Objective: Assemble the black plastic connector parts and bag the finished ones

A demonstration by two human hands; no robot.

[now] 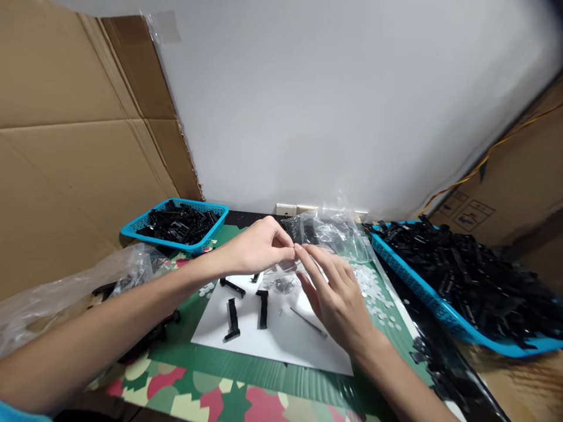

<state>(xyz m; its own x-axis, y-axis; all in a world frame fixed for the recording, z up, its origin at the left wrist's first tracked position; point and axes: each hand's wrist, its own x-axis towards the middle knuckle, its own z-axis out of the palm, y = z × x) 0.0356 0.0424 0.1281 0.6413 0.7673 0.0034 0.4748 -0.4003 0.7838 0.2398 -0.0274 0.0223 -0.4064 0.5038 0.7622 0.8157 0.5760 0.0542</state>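
Above the white sheet [272,346], my left hand [264,243] is closed in a pinch. Whatever lies between its thumb and forefinger is too small to make out. My right hand [329,287] has its fingers stretched out, the forefinger touching the left fingertips. Several black plastic parts lie on the sheet below, including an upright one [263,309], one with a wider foot [233,321] and a slanted one [232,287]. A thin rod [308,322] rests under my right hand. Fine wiry bits [285,285] sit on clear plastic between the hands.
A blue basket [202,245] of black parts stands at the back left, and a larger heaped blue basket [422,293] at the right. White discs [373,293] are scattered right of the sheet. Clear bags [334,231] lie behind and at the left. Cardboard [79,146] walls the left side.
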